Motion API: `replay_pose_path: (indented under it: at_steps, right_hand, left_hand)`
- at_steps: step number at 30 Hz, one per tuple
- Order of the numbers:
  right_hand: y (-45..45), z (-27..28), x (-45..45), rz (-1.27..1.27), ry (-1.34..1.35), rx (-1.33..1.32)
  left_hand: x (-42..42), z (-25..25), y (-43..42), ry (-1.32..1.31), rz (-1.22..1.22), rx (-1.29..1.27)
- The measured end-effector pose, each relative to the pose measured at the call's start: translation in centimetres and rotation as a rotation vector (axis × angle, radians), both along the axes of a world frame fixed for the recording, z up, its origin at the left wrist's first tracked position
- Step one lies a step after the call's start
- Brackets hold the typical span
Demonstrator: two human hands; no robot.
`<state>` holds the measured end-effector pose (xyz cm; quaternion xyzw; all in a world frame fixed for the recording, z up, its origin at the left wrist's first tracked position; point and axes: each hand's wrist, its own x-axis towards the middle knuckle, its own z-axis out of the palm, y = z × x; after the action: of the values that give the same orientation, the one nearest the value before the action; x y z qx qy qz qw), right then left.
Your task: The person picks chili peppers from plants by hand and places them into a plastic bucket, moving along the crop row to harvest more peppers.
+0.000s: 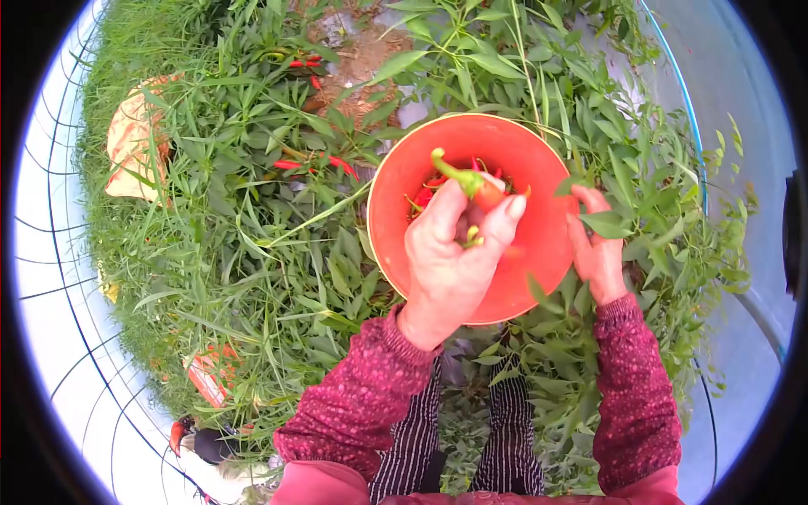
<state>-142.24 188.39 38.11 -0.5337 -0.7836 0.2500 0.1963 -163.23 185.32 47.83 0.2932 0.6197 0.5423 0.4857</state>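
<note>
Over a red bucket point(471, 303) with a pale rim, my left hand point(459, 252) is closed around peppers. One pepper point(488, 195) is orange-red with a curved green stem, and another green stem shows between the fingers. Several red peppers point(423, 196) lie in the bottom of the bucket, partly hidden by this hand. My right hand point(599, 248) is at the bucket's right edge among green leaves. Its fingers are bent, and leaves cover part of them, so what they hold, if anything, is hidden.
Pepper plants point(227, 194) and tall grass surround the bucket, with red peppers point(341, 165) hanging at the left. An orange-pink sack point(135, 143) and a red-orange bag point(210, 374) lie farther left. Plastic sheeting point(732, 109) stands at the right.
</note>
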Motion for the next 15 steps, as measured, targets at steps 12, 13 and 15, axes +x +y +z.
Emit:
replay_pose_path:
  at_steps: [12, 13, 15]
  right_hand:
    - [5.7, -6.4, -6.0, -0.172, -0.241, -0.253]
    - [5.6, -6.3, -6.2, -0.182, -0.237, -0.254]
    - [5.5, -6.5, -6.7, -0.197, -0.223, -0.236]
  left_hand:
    - [-21.6, -11.7, 0.4, 0.418, -0.159, -0.225]
    - [-25.2, -13.8, 0.0, 0.628, -0.177, -0.345]
    - [-31.2, -18.2, -1.6, 1.272, -0.423, -0.362]
